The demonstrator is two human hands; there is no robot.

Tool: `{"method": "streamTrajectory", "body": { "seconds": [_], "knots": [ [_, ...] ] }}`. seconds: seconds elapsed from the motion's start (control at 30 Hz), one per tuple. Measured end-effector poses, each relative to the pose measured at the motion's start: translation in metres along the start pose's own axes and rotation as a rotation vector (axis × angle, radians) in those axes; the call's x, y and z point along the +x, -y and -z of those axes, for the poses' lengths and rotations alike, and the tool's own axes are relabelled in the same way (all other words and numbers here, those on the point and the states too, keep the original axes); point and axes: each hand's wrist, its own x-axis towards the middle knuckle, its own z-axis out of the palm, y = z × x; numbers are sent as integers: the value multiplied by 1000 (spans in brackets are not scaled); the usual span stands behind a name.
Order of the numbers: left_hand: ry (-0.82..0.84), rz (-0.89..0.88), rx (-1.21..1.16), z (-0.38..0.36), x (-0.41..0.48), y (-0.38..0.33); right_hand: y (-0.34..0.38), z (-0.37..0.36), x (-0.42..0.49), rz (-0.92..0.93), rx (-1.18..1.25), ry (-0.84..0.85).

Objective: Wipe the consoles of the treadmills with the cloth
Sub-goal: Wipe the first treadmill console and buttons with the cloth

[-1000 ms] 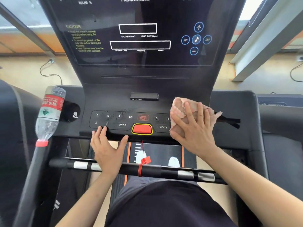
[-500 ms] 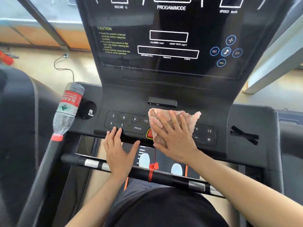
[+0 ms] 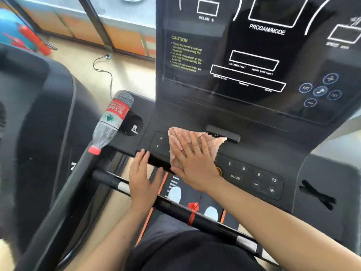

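A black treadmill console (image 3: pixel 252 173) with numbered buttons fills the middle of the head view, under a tall dark display panel (image 3: pixel 254 55). A pink cloth (image 3: pixel 213 140) lies flat on the left part of the button panel. My right hand (image 3: pixel 192 161) presses on it with fingers spread, covering the left buttons and the red stop button. My left hand (image 3: pixel 143 180) rests flat on the console's front edge, just left of the cloth, holding nothing.
A clear water bottle (image 3: pixel 112 121) with a red label and cap lies tilted in the left cup holder. A black handlebar (image 3: pixel 175 208) with a red tie crosses below the hands. Another treadmill (image 3: pixel 33 114) stands at the left. A cable lies on the floor (image 3: pixel 105 71).
My right hand has slid the cloth leftward across the button panel, from the right buttons over the stop button to the left buttons. The left hand stays on the front edge.
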Motion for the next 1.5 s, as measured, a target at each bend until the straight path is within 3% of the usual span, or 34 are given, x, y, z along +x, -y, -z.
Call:
{"method": "streamTrajectory", "body": {
  "seconds": [0.1,0.4,0.57,0.7,0.9,1.03,1.17,1.37,1.5],
  "knots": [
    [12,178,-38,6,10,12,14,-2,20,12,10,-3],
    [-19,252,-177,23,15,22,61,-4,72,114,14,17],
    [-73,102,-162,31,21,40,56,-7,72,322,9,3],
    [-34,-141,-98,34,33,47,52,4,55,282,233,-38],
    [134,-666,100,32,67,43,34,9,-23,-11,357,-425],
    [366,-924,376,23,99,35,16,6,-89,-292,307,-499],
    [451,-923,507,9,114,26,7,1,-152,-667,192,-484],
    [400,-763,592,-7,103,21,-2,-11,-194,-1230,112,-339],
    [356,-724,538,-20,83,8,-10,-23,-211,-1345,204,-405]
  ]
}}
